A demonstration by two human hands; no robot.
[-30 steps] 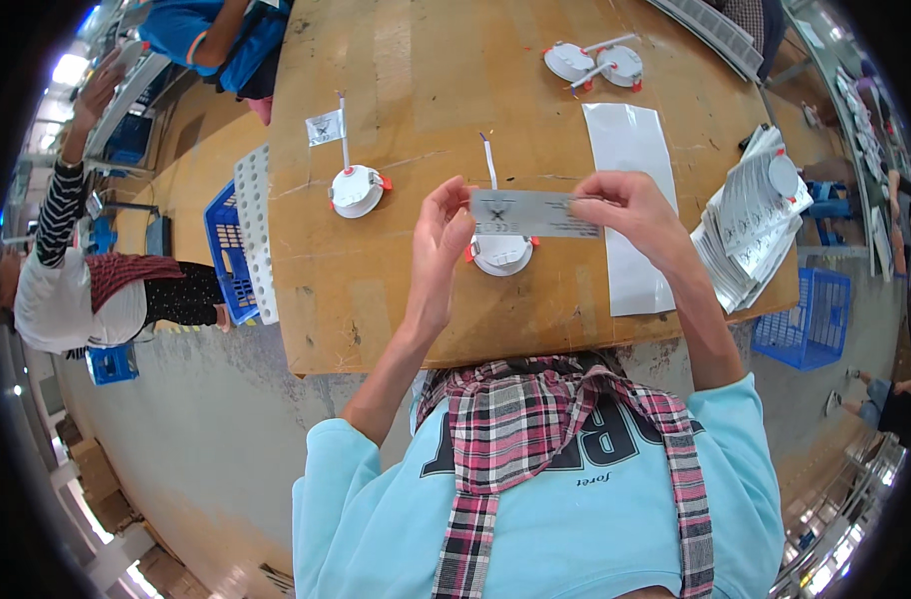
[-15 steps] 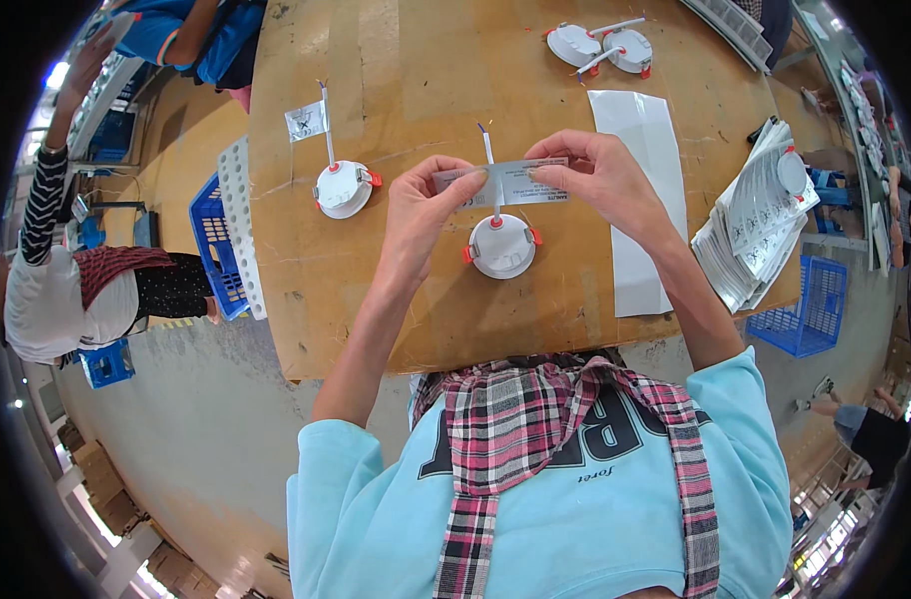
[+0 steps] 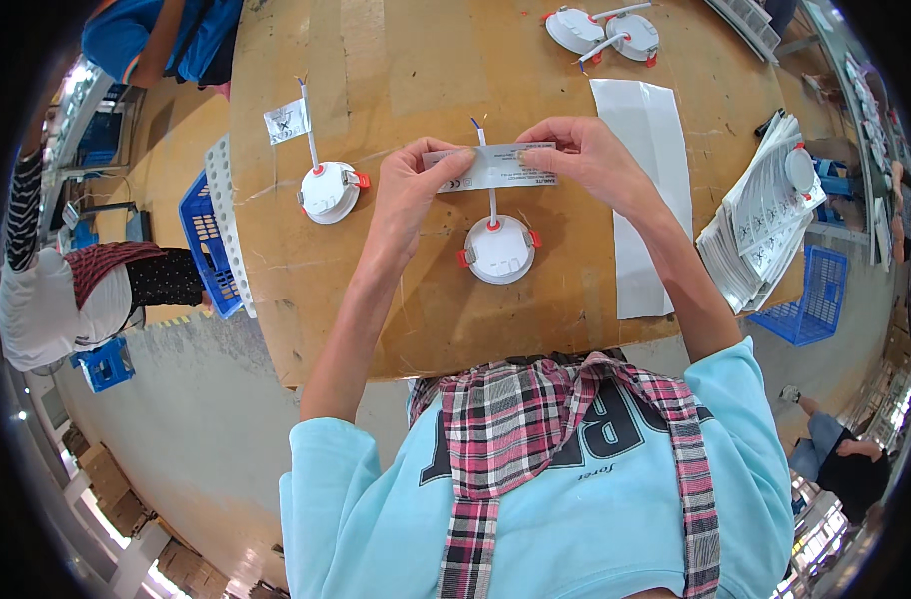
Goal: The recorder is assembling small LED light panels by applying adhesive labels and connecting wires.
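Hands have come a little further out over the table since half a second ago, and the label strip (image 3: 493, 168) is now stretched flat between them, just above the white cable (image 3: 489, 190) of the round white lamp (image 3: 499, 250). One second ago the strip was held nearer to the body and more over the lamp itself; now it crosses the cable, higher up toward its end with the coloured wires.

The left hand (image 3: 408, 190) pinches the left end of the strip between thumb and fingers, and the right hand (image 3: 585, 160) pinches the right end in the same way — both are closed on it, not wide. The lamp lies on the wooden table (image 3: 396, 299), between the two forearms, with its red clips at the sides.

I judge from this that the strip is being placed against the cable, but it is not yet folded around it. A second lamp (image 3: 328, 192) at the left already carries a small label (image 3: 286, 122) on its cable. A white backing sheet (image 3: 643, 200) lies at the right, beside a stack of folded cartons (image 3: 760, 235).
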